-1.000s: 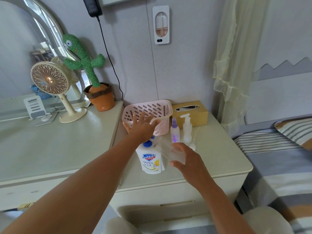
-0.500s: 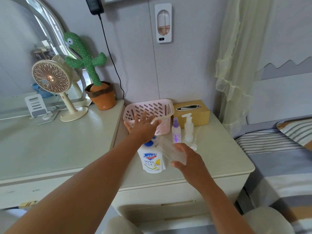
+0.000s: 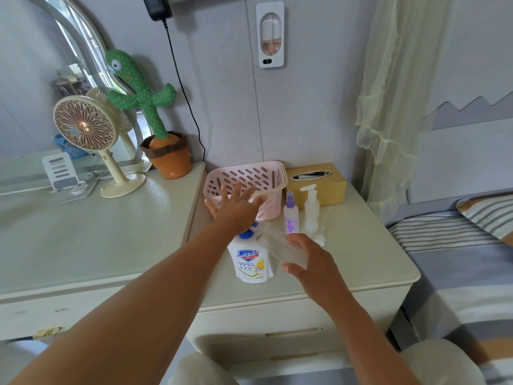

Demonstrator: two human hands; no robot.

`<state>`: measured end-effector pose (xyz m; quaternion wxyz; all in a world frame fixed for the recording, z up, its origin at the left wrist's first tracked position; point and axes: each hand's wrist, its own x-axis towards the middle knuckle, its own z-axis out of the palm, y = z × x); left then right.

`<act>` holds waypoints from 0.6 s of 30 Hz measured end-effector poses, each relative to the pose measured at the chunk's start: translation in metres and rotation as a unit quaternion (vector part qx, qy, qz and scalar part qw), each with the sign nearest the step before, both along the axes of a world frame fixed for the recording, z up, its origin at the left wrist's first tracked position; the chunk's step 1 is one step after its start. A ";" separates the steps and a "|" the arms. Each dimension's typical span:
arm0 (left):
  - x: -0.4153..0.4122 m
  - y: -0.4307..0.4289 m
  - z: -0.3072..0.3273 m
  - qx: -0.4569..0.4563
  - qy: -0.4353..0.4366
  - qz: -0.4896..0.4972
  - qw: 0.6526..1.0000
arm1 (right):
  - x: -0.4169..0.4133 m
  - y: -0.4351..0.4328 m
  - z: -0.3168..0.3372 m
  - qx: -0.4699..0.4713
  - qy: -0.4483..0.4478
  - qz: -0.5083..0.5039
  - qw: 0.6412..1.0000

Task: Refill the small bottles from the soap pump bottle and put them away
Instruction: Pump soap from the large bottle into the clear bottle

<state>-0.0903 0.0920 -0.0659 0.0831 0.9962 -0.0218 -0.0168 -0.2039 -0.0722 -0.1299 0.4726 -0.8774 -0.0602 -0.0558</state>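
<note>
The soap pump bottle (image 3: 252, 259) is standing near the front of the cream surface (image 3: 361, 254), its blue top partly hidden under the left hand (image 3: 236, 209), whose fingers are spreading wide apart. The right hand (image 3: 311, 262) is gripping a clear small bottle (image 3: 280, 245) — blurred, tilted against the pump bottle. Two more are standing just behind: a purple spray bottle (image 3: 291, 215) and a white pump bottle (image 3: 311, 209), before a pink basket (image 3: 247, 176) and tissue box (image 3: 319, 182). A striped bed (image 3: 458, 259) is lying to the right — a fan (image 3: 86, 129) and toy cactus (image 3: 141, 95) are standing left. The label is reading "Safeguard" and "99.9".
</note>
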 end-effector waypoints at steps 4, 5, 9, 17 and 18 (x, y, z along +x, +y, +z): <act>0.001 0.001 0.003 -0.013 -0.016 0.002 1.000 | -0.002 -0.001 0.003 0.005 -0.006 0.001 1.000; 0.002 0.001 0.004 -0.011 -0.023 0.000 1.000 | -0.002 -0.001 0.004 0.008 -0.009 0.001 1.000; 0.002 0.000 0.007 0.002 -0.035 -0.008 0.999 | -0.002 -0.002 0.007 0.003 -0.017 0.001 1.000; -0.003 0.000 0.003 0.015 -0.020 -0.011 1.000 | -0.003 0.000 0.002 0.013 -0.002 0.000 1.000; -0.003 0.000 0.003 0.014 -0.018 -0.008 1.000 | -0.003 0.001 0.002 0.012 0.000 0.000 1.000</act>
